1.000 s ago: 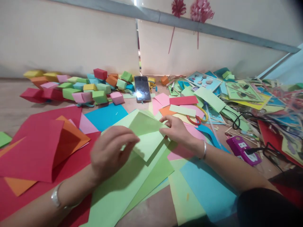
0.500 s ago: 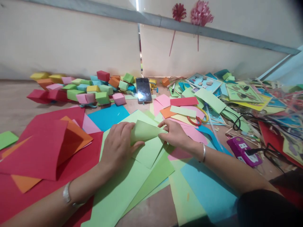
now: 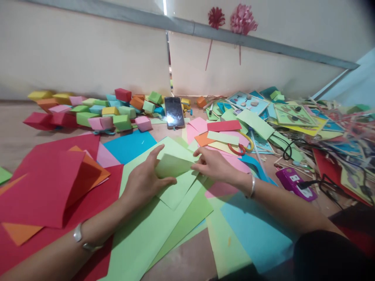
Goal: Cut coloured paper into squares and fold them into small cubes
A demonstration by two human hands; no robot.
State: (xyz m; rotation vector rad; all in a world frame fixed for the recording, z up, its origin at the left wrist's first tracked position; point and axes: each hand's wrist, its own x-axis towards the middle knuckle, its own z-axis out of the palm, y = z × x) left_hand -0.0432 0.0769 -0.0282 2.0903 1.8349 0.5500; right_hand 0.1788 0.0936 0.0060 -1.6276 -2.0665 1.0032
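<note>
Stretching across the near side, a big light green sheet [image 3: 131, 242] lies between red sheets [image 3: 43, 183] on the left and a light blue sheet [image 3: 254, 230] on the right. Just beyond, here's the folded green paper [image 3: 173, 166], sitting over that big sheet, between the two hands! The left hand [image 3: 145, 177] is at its left edge, thumb and index finger spread wide, thumb reaching over the paper. Across from it, the right hand [image 3: 213, 166] has thumb and index finger pinched on the paper's right corner; its other fingers are curled. Off to the right, a purple socket block [image 3: 294, 183] with a black plug in it. Farther out, a phone [image 3: 174, 112] lies beside colourful paper blocks [image 3: 84, 119]. And at the back, a red paper flower [image 3: 216, 17] and a pink paper flower [image 3: 243, 19] at the grey rail [image 3: 181, 26]!
</note>
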